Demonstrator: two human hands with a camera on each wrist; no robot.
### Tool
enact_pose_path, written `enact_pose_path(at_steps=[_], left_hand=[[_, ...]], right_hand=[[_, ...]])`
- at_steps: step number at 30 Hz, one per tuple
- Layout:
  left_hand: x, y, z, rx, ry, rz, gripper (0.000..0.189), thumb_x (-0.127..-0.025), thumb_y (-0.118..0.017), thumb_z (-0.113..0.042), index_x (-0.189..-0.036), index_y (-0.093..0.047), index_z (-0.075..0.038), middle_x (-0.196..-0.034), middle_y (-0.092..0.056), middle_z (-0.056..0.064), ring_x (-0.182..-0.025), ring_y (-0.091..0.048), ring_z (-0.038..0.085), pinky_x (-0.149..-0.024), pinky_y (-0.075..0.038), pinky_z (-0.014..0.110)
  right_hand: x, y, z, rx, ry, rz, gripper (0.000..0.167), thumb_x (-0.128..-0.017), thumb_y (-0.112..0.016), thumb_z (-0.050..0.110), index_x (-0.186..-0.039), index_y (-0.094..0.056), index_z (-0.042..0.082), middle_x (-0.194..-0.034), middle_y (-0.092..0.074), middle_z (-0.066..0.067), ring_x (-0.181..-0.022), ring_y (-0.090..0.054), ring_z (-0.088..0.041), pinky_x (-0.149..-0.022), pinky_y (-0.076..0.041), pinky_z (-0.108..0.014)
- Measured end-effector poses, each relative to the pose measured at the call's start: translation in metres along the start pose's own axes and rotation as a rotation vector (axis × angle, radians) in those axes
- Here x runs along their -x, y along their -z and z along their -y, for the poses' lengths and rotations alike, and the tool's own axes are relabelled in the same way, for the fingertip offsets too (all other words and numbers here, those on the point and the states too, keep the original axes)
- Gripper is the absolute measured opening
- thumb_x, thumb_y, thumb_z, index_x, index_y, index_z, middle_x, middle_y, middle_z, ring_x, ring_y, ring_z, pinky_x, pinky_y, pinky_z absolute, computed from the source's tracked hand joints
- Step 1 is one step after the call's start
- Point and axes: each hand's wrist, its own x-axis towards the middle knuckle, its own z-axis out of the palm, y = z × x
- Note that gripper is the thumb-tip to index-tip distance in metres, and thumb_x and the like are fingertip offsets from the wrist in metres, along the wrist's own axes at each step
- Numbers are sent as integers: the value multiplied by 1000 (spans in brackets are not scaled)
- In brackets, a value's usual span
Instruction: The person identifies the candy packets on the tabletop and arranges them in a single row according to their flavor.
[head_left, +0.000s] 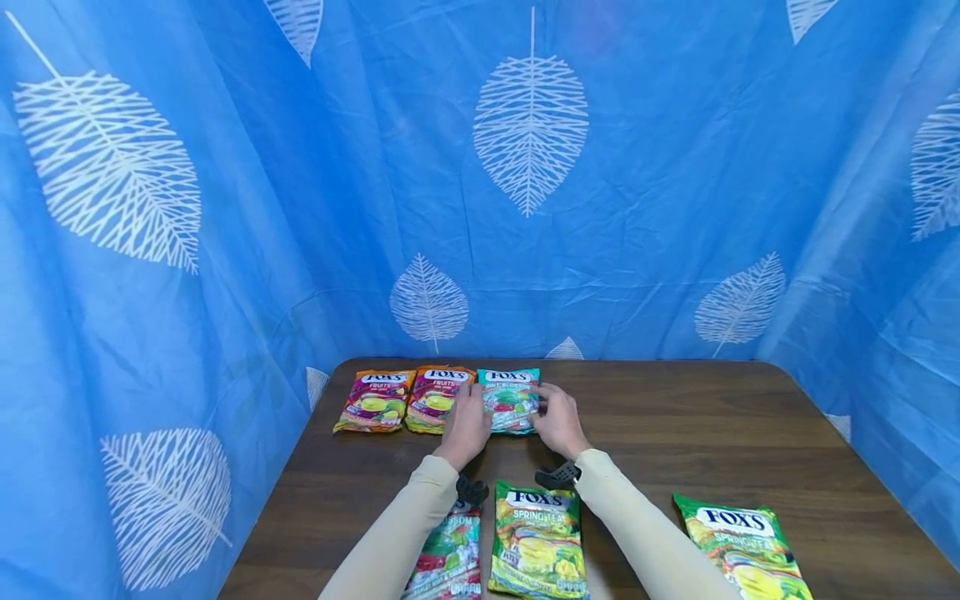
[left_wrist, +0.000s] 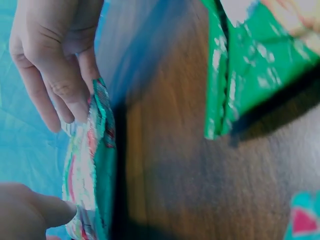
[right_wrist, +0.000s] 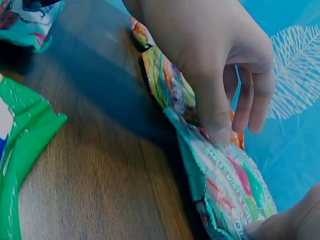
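A teal Fox's mint blossom candy bag [head_left: 510, 398] lies at the table's far side, right of two orange-and-purple Fox's fruits candy bags [head_left: 378, 400]. My left hand [head_left: 467, 425] holds its left side, beside the neighbouring fruits bag. From the other side my right hand [head_left: 561, 421] grips the bag's right edge. In the left wrist view the right fingers [left_wrist: 62, 90] reach round that edge, and the left thumb touches the bag at lower left. The right wrist view has the left thumb [right_wrist: 212, 115] on the bag's top; some left fingertips are hidden.
Between my forearms lies a green Fox's spring tea bag [head_left: 538, 542]. Another teal bag [head_left: 453, 554] is partly under my left sleeve, and a second spring tea bag [head_left: 746, 546] sits at right. A blue leaf-print curtain [head_left: 637, 208] borders the dark wooden table [head_left: 675, 417].
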Motion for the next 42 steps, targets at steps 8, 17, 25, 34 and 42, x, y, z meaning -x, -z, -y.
enact_pose_path(at_steps=[8,17,25,34,42], left_hand=[[-6,-8,16,5,-99,-115,54,-96,-87,-16,-143,-63,-3,-137,-58,24,-116,-67,38,-90,-62,59],[8,3,25,123,-211,-145,54,-101,-82,-27,-147,-62,-7,-136,-59,22,-117,-64,36,-94,-60,59],[37,41,0,159,-109,-52,53,-98,-82,-10,-147,-61,-2,-141,-58,25,-122,-60,41,-100,-57,62],[69,60,9,290,-143,-41,54,-98,-81,-5,-147,-59,0,-140,-61,27,-126,-60,48,-101,-52,68],[98,78,12,336,-86,-42,52,-100,-81,-13,-146,-61,-4,-140,-64,23,-127,-61,47,-101,-54,66]], right_hand=[[3,5,10,2,9,-51,54,-92,-80,-8,-143,-63,-14,-158,-47,-36,-140,-54,-53,-115,-47,-61],[16,5,26,-10,85,-81,59,-90,-86,-1,-143,-63,-13,-155,-54,-32,-142,-52,-51,-117,-44,-61],[37,6,42,-42,171,-55,59,-90,-89,4,-142,-66,-8,-153,-56,-31,-141,-54,-51,-114,-46,-65],[65,8,68,-139,148,39,55,-93,-90,12,-143,-70,4,-144,-63,-24,-122,-66,-45,-91,-62,-55],[88,15,81,-191,88,82,56,-92,-91,19,-142,-70,5,-139,-69,-19,-112,-71,-37,-82,-65,-44]])
